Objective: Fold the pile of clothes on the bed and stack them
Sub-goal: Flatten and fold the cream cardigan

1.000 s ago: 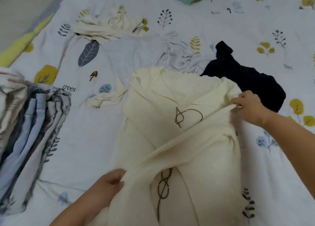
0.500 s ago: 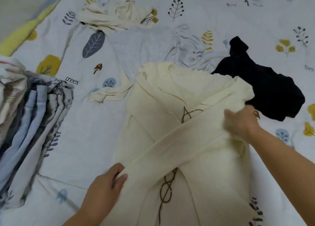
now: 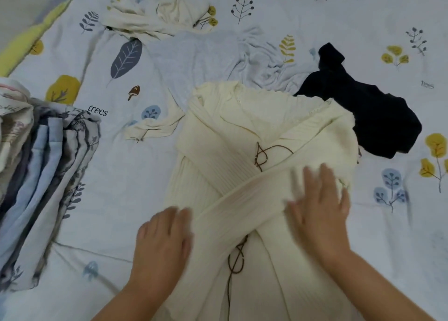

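Both hands flat, seemingly pressing cream sweater (image 3: 254, 131).

The bed (image 3: 121, 199) is covered with a pale sheet printed with leaves, little trees and the word "trees". On it, in the middle toward the near edge, lies a cream ribbed cardigan (image 3: 242, 156) with its sleeves crossed. At the left edge stands a stack of folded clothes (image 3: 41, 170) — blue, grey and patterned. Toward the far edge lies a crumpled cream garment (image 3: 155, 20), nearer a pale grey garment (image 3: 206, 61), and to the right a dark navy garment (image 3: 368, 112).
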`<state>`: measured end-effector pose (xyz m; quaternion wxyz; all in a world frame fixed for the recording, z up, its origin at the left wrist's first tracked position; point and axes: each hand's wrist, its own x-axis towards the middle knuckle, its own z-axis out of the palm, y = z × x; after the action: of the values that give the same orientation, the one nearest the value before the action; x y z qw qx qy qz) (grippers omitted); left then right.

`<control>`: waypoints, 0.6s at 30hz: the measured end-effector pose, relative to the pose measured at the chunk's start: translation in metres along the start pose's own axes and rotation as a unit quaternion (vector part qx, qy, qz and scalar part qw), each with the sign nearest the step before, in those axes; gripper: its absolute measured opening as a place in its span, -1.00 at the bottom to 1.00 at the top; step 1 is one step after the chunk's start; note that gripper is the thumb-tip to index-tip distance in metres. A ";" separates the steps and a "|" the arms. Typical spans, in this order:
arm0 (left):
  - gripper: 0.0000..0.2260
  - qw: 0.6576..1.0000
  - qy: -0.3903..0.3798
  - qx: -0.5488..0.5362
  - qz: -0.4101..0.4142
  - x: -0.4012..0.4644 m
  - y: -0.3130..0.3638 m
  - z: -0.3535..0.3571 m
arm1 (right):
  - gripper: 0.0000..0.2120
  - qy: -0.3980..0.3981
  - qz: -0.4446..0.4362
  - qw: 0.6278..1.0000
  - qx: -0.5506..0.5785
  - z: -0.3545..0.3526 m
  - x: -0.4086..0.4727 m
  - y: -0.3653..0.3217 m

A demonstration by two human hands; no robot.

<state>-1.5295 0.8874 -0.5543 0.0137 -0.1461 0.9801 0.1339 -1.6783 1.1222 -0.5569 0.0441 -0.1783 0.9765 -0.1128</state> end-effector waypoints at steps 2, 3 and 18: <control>-0.60 0.997 -0.013 0.002 0.070 0.004 0.011 0.008 | -0.39 -0.097 -0.062 0.991 -0.062 0.012 -0.021 -0.005; -0.56 0.994 -0.044 0.016 0.098 0.004 0.015 0.016 | -0.40 -0.148 -0.073 0.982 -0.096 0.017 -0.025 -0.004; -0.05 0.934 -0.140 0.141 0.297 -0.002 -0.067 -0.014 | 0.00 -0.193 -0.150 0.957 -0.154 -0.032 -0.115 0.059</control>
<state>-1.5085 0.8228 -0.5582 0.1305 0.1749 0.9758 0.0111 -1.5953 1.2240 -0.5349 0.1862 -0.3456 0.9170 0.0705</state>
